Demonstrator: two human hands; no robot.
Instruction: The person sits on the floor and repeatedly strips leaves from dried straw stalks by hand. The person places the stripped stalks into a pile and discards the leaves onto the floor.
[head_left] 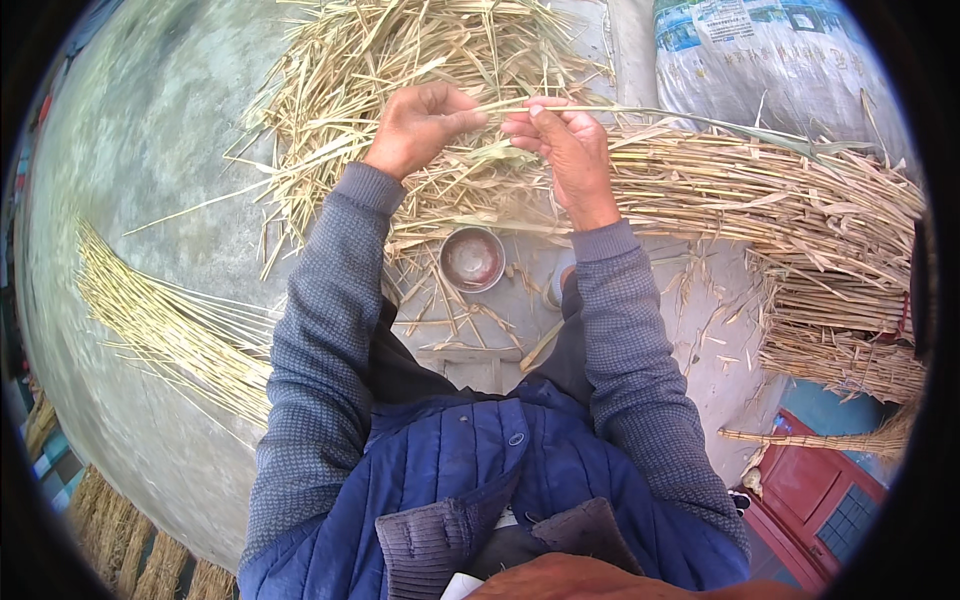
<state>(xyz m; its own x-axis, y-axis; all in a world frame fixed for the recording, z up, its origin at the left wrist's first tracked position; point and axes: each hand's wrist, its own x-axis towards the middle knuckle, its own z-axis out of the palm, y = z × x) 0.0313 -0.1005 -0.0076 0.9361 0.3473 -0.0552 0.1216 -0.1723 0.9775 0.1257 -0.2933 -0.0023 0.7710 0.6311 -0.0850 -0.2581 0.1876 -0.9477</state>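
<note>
A long, thin dry stalk (650,110) stretches between my hands and runs on to the right, where a greenish leaf trails from it. My left hand (425,125) is closed in a pinch at the stalk's left end. Thumb and fingers of my right hand (568,150) grip the same stalk a short way to the right. Beneath and beyond both hands lies a loose heap of straw-coloured husks and leaves (400,45). A thick layer of stalks (720,185) lies to the right, close to my right hand.
A small metal bowl (472,259) stands on the floor between my feet. Peeled pale stalks (175,320) lie fanned at the left. A printed white sack (770,75) sits at the far right. Lower right are a bound bundle (840,358), a broom (860,440) and a red door (815,480).
</note>
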